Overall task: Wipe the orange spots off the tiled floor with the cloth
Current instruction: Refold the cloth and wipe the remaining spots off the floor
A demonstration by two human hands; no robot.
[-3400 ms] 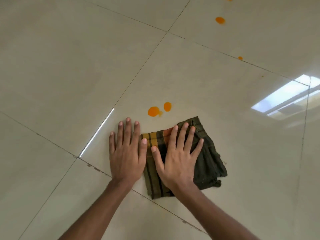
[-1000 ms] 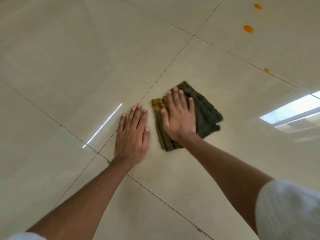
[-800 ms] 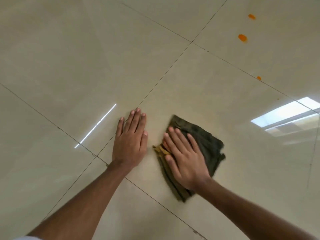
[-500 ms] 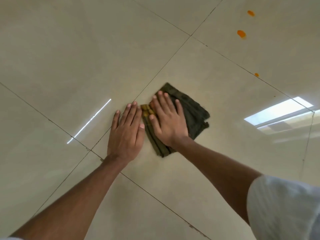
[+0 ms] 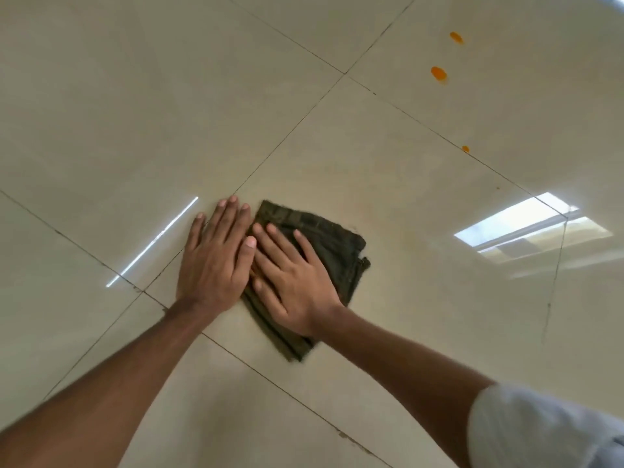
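pressing flat on the cloth (image 5: pixel 324 244), your right hand (image 5: pixel 297 282) lies palm down with the fingers spread and straight, not curled around anything, so it pins the fabric to the tiled floor (image 5: pixel 135 113) rather than gripping it. your left hand (image 5: pixel 216 261) sits just beside it at 9 o'clock, also flat and loose on the bare tile, fingers together and pointing toward 12 o'clock; its thumb touches the right hand's index finger, and its thumb-side edge meets the cloth's left border. the cloth is a dark olive, folded piece, lying a little left of the middle of the view, with one corner poking out toward 12 o'clock past your fingertips and another toward 6 o'clock below your right wrist; its right edge is rumpled. from the cloth, three orange spots sit well apart toward 1 o'clock: a small one (image 5: pixel 465 148) on a grout line, a larger one (image 5: pixel 438 73) farther off, and another (image 5: pixel 456 37) beyond that, near the top edge. the tile around the cloth shows a faint smeared sheen. a bright window reflection (image 5: pixel 526 231) lies at 3 o'clock from the cloth, and a thin streak of light (image 5: pixel 152 241) at 9 o'clock of your left hand. a pale sleeve (image 5: pixel 540 430) fills the lower right corner.
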